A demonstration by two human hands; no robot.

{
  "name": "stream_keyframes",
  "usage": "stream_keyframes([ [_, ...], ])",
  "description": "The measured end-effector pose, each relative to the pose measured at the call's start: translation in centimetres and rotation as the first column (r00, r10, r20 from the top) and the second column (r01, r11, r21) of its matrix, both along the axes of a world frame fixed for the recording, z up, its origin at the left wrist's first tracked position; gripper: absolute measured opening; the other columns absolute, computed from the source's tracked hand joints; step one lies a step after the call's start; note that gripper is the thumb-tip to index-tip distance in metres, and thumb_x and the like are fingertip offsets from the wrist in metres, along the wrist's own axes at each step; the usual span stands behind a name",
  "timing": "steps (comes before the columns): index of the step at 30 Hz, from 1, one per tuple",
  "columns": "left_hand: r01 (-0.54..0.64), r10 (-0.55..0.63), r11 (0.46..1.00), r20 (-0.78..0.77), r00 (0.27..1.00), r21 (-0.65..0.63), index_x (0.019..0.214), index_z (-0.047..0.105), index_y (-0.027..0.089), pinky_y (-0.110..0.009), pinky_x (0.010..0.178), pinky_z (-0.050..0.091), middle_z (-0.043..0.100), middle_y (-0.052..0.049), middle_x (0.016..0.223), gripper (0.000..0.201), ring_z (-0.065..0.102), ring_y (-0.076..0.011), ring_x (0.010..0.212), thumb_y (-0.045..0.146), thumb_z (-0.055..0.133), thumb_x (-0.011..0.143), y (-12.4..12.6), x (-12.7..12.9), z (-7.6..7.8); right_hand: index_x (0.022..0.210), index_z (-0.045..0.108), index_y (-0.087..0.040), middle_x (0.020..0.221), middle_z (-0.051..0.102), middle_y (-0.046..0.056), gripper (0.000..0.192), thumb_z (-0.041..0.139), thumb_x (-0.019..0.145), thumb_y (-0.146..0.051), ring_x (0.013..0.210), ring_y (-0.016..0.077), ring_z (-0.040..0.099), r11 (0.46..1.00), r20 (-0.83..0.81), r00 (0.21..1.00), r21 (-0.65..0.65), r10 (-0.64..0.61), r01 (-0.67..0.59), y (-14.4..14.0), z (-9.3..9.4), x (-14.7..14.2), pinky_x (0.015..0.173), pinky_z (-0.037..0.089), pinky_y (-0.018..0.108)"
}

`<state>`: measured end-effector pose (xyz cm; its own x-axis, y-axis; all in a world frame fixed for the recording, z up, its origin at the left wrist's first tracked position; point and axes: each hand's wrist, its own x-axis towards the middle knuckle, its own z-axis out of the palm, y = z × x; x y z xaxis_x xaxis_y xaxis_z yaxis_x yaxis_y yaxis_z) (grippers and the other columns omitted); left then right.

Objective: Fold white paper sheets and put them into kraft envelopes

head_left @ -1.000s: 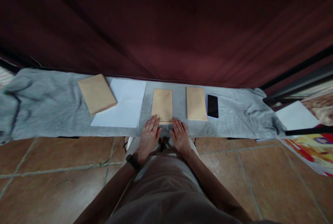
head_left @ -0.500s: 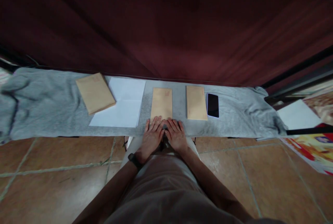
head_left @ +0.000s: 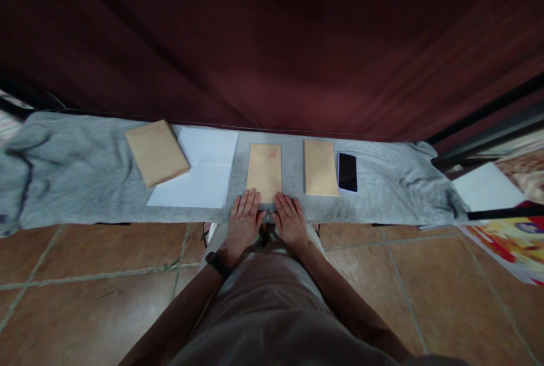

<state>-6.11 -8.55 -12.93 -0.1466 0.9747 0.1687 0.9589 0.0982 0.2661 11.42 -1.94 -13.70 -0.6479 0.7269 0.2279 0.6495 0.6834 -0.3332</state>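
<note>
A brown paper envelope (head_left: 264, 170) with a small reddish print near its top right lies in front of me on the grey cloth. My left hand (head_left: 244, 221) rests flat over its lower left corner, fingers stretched out. Across from it, my right hand (head_left: 290, 221) lies flat with fingertips at the envelope's lower right corner. Neither hand grasps anything. To the right is a stack of brown envelopes (head_left: 321, 167). Farther left, another stack of brown envelopes (head_left: 157, 152) sits at an angle, partly over white paper sheets (head_left: 202, 176).
A smartphone (head_left: 347, 172) lies beside the right stack. The grey cloth (head_left: 85, 167) covers a narrow surface, with a dark red curtain (head_left: 272, 60) behind it. At the far right are a white sheet (head_left: 488, 187) and a colourful printed package (head_left: 510, 247). Below is a tiled floor (head_left: 382, 275).
My hands have slid apart, the left one moving left and the right slightly right, uncovering more of the envelope's lower edge. The envelope stays in place.
</note>
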Motion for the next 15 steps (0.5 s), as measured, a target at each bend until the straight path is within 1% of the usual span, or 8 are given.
stream_keyframes([
  [5,-0.054,0.053,0.998,0.049,0.997,0.034,0.155,0.044,0.009,-0.056,0.126,0.028,0.038,-0.02,0.163,0.059,0.032,-0.0321,0.155,0.038,0.04,0.104,-0.08,0.03,-0.16,0.158,0.041,-0.016,0.161,0.047,0.011,0.053,0.043,0.108,-0.031,0.15,0.0256,0.041,1.0,-0.008,1.0,-0.003,-0.021,0.021,-0.11,-0.02,0.18,0.126,0.026,0.05],
  [8,-0.077,0.074,0.996,0.074,0.994,0.038,0.153,0.046,0.008,-0.055,0.125,0.028,0.037,-0.021,0.164,0.058,0.032,-0.0328,0.155,0.038,0.041,0.104,-0.12,0.13,-0.08,0.158,0.042,-0.015,0.16,0.047,0.011,0.052,0.043,0.108,-0.03,0.15,0.0261,0.041,0.999,-0.009,0.999,-0.001,-0.032,0.032,-0.19,-0.06,0.31,0.126,0.026,0.049],
  [11,-0.107,0.102,0.993,0.091,0.991,0.052,0.152,0.047,0.01,-0.057,0.124,0.029,0.035,-0.021,0.165,0.056,0.03,-0.0339,0.156,0.038,0.042,0.104,-0.13,0.09,0.04,0.157,0.042,-0.014,0.159,0.049,0.012,0.052,0.043,0.107,-0.03,0.15,0.0266,0.041,0.999,-0.004,0.999,0.003,-0.035,0.035,-0.22,-0.12,0.47,0.126,0.026,0.049],
  [13,-0.117,0.11,0.991,0.1,0.989,0.063,0.151,0.049,0.011,-0.058,0.123,0.029,0.036,-0.022,0.165,0.055,0.031,-0.035,0.155,0.037,0.041,0.104,-0.05,-0.07,0.09,0.157,0.043,-0.013,0.159,0.049,0.013,0.052,0.043,0.107,-0.03,0.149,0.0267,0.042,0.999,-0.004,0.999,0.009,-0.041,0.041,-0.22,-0.2,0.54,0.126,0.025,0.049],
  [15,-0.121,0.112,0.99,0.115,0.987,0.073,0.149,0.051,0.012,-0.059,0.121,0.031,0.042,-0.022,0.162,0.052,0.035,-0.0355,0.153,0.037,0.04,0.104,0.16,-0.32,0.15,0.156,0.044,-0.012,0.159,0.049,0.013,0.052,0.043,0.108,-0.03,0.149,0.027,0.042,0.999,-0.009,0.999,0.015,-0.047,0.047,-0.22,-0.29,0.57,0.126,0.025,0.049],
])
